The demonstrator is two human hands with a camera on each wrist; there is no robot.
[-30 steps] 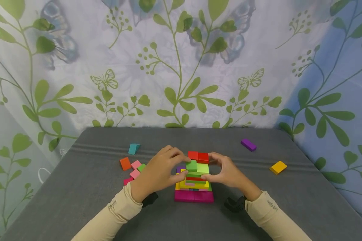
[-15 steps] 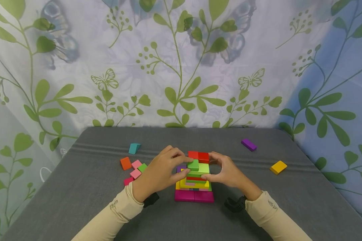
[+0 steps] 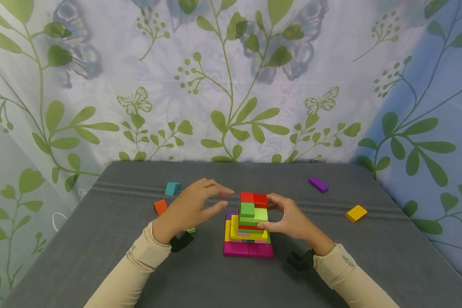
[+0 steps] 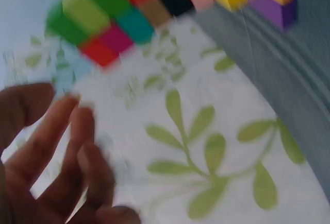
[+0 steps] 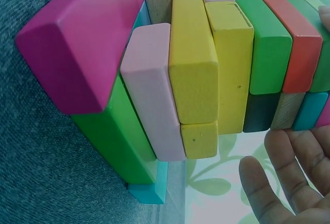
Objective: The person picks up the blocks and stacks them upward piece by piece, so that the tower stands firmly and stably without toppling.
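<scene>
- The block tower stands upright in front of me, near the middle of the counter, on a base of two magenta blocks laid side by side.
- Near its top, a green block sits at the near left, beside a light-green block, with two red blocks behind.
- Lower down I see yellow blocks, a pale pink block and, along one side, a plain wooden block.
- My right hand grips the upper part of the tower from its right side, thumb at the near face, fingers reaching round to the side and back.
- My left hand is just left of the tower, apart from it, fingers spread loosely and holding nothing.
- Near that hand lie a teal block and an orange block, the latter partly hidden by it.
- Well apart on my right lie a purple block and a loose yellow block.
- I wear cream sleeves and black wrist mounts.
- Beyond the counter hangs a cloth patterned with green leaves and butterflies.
</scene>
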